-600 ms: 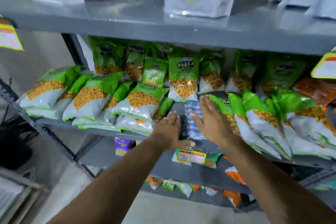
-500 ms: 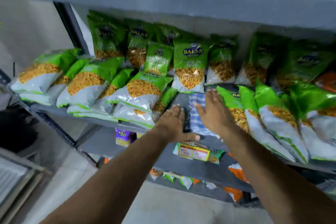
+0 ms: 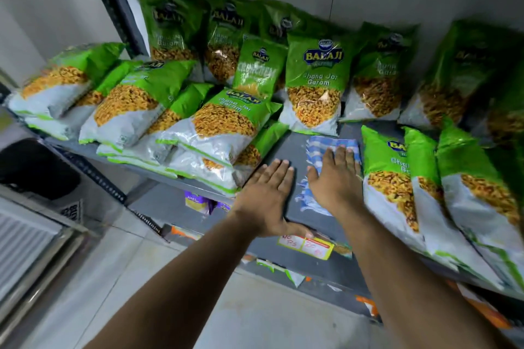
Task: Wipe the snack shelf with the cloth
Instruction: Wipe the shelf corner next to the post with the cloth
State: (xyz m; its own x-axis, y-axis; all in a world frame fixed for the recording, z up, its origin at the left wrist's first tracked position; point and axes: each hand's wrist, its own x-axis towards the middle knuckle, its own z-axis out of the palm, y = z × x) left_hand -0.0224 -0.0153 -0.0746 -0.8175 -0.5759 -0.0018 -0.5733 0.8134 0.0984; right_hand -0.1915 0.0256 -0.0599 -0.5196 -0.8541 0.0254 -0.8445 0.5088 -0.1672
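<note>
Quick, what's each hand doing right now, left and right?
Left hand: open, flat on the bare shelf, holding nothing.
Right hand: open, fingers straight, pressing the checked cloth onto the shelf.

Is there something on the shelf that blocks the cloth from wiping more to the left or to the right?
Yes. The cloth under the right hand lies in a bare gap of the shelf; the left hand and snack packets bound it left, more packets right.

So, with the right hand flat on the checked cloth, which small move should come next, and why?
Probably slide the right hand with the blue checked cloth toward the back, up to the upright Chana Jor Garam bag. The cloth lies flat under straight fingers, bare grey shelf shows around it, and the left hand rests flat beside the stacked bags.
</note>
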